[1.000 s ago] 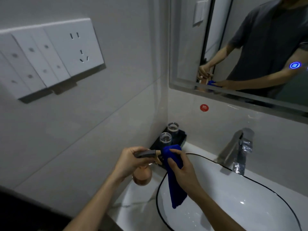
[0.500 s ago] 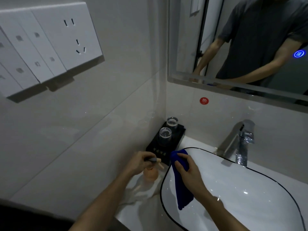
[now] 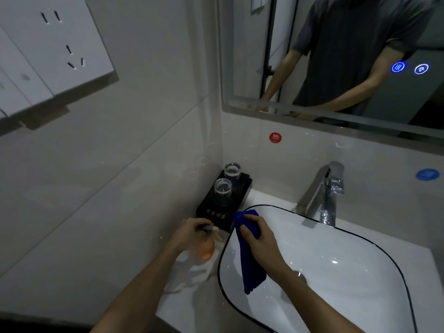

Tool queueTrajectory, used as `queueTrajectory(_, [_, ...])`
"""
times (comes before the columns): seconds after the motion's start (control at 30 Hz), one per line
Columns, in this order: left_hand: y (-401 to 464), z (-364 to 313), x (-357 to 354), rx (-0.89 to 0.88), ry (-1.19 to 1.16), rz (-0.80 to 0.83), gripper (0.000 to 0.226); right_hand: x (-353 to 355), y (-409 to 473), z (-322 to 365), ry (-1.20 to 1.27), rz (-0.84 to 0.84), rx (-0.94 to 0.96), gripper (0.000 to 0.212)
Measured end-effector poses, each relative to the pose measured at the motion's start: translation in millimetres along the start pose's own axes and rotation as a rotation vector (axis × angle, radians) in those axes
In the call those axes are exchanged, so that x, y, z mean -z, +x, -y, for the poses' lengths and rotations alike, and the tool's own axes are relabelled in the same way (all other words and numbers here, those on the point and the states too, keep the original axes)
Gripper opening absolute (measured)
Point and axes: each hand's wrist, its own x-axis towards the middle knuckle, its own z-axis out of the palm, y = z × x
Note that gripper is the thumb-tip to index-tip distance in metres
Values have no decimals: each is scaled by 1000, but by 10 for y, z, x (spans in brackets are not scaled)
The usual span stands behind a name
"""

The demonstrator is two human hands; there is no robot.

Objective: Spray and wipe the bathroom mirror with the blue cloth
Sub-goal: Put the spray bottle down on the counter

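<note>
Cloth — blue, soft, folded — hangs at lower centre over the glossy white basin, pinched by the right hand. Left hand curls round the rounded orange spray bottle just left; mirror — upper right.

Left hand grips orange spray bottle on counter, left of sink; right hand holds blue cloth over sink rim.

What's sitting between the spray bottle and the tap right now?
In the head view, the right hand holding the blue cloth over the basin rim lies between the spray bottle and the tap.
</note>
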Motion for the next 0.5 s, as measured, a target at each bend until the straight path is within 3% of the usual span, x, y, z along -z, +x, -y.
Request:
queueTrajectory(0.3, [64, -244, 201, -24, 194, 170, 28, 363, 13, 428, 175, -105, 15, 31])
queueTrajectory(0.37, [41, -526, 188, -37, 94, 41, 30, 549, 14, 595, 203, -143, 67, 31])
queueTrajectory(0.43, [-20, -925, 136, -156, -96, -210, 40, 750, 10, 790, 242, -187, 122, 29])
queueTrajectory(0.5, [-122, -1418, 39, -264, -390, -216, 31, 961, 6, 975, 275, -238, 156, 26])
